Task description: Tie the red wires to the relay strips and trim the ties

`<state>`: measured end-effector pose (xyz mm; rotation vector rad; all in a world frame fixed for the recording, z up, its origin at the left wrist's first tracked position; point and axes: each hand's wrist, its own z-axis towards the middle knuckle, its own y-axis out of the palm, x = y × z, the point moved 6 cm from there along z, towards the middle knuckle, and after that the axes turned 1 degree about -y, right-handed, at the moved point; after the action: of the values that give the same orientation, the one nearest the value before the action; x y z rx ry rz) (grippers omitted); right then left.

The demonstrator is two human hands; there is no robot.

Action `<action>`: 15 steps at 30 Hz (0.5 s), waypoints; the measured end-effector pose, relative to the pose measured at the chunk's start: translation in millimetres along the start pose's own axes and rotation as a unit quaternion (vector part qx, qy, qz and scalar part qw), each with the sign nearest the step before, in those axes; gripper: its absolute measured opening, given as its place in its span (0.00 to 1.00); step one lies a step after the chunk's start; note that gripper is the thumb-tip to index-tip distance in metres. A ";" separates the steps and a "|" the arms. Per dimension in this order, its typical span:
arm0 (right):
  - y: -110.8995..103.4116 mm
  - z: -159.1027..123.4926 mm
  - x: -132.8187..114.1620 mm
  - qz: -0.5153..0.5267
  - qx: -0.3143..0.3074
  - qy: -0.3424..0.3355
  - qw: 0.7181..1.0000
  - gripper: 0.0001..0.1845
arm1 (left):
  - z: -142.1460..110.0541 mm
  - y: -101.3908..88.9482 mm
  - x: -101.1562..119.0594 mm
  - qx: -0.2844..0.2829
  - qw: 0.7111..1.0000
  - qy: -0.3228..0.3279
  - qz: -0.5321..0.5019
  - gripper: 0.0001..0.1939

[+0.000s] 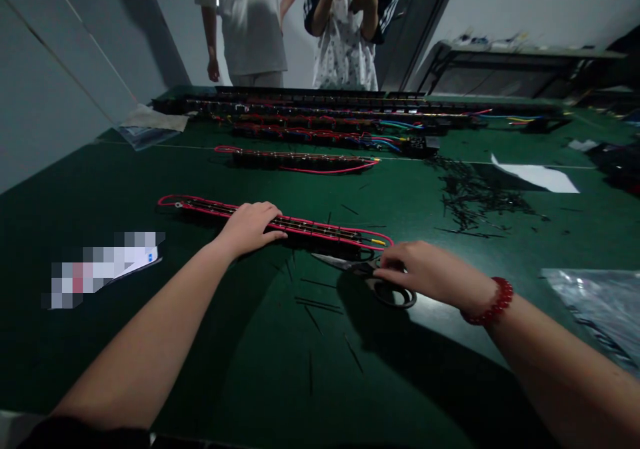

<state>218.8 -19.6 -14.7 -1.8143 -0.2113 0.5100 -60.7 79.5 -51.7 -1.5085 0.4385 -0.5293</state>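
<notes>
A long black strip with red wire [310,226] looped around it lies across the table in front of me. My left hand [254,226] grips it near its middle, thumb on the near side and fingers over the top. To the right, my right hand [417,269] is closed with thumb and fingertips at the handles of a pair of scissors [395,294]. The scissors lie low over the table, blades pointing left, just in front of the strip's right end. My fingers partly hide their handles. A yellow sleeve [379,242] shows on the wire there.
Cut black ties [317,304] lie scattered nearby, with a larger heap [470,199] at right. A phone [125,259] is at left, a plastic bag [600,309] at right. Another wired strip [305,160] and several more lie farther back. Two people [255,29] stand beyond the table.
</notes>
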 end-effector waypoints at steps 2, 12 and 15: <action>-17.4 5.6 2.7 0.038 0.065 -0.019 0.997 0.20 | -1.4 -0.8 0.3 0.008 1.000 0.010 0.003 0.26; -59.0 154.6 123.1 -0.092 0.265 -0.017 0.960 0.20 | -1.4 -13.7 -10.6 0.082 0.997 -0.003 -0.009 0.22; -60.2 204.3 130.1 -0.135 0.252 -0.038 0.957 0.33 | -5.5 -15.6 -9.7 0.112 0.994 -0.003 -0.006 0.19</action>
<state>250.2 227.2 -34.1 -1.2454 -0.3423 0.3944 -72.6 80.9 -36.7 -1.2979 0.3534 -0.5644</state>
